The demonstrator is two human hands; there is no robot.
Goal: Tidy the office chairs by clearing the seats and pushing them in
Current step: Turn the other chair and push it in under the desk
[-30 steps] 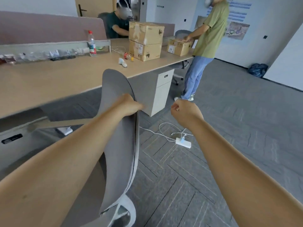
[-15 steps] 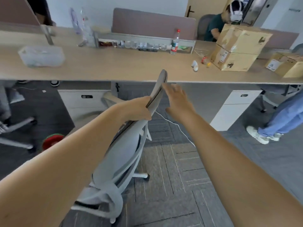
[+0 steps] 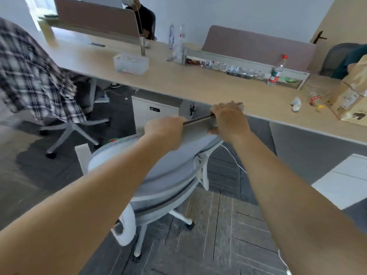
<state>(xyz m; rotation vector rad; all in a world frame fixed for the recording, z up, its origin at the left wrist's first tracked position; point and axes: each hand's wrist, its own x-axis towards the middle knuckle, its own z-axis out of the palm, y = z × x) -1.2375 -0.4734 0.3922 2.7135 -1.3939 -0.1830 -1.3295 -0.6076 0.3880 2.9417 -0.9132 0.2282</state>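
A grey office chair [image 3: 168, 175] with a white frame stands in front of me, its back towards me and its top edge right at the front edge of the long wooden desk [image 3: 198, 86]. My left hand [image 3: 164, 132] grips the top of the backrest on the left. My right hand [image 3: 228, 118] grips the same top edge on the right, close to the desk edge. The seat is hidden behind the backrest. A second chair [image 3: 65, 124] at the left has a plaid shirt [image 3: 33, 76] draped over it.
White drawer cabinets stand under the desk [image 3: 153, 114] and at the right [image 3: 341, 181]. On the desk are a clear plastic box [image 3: 131, 63], bottles [image 3: 276, 72], a grey shelf with small items [image 3: 246, 62] and a cardboard box [image 3: 353, 96]. A person sits behind the pink divider [image 3: 145, 18]. A white cable [image 3: 236, 161] lies on the carpet.
The chair has turned so its back faces me and has come up to the desk. My right hand, open half a second ago, now grips the backrest top beside my left.
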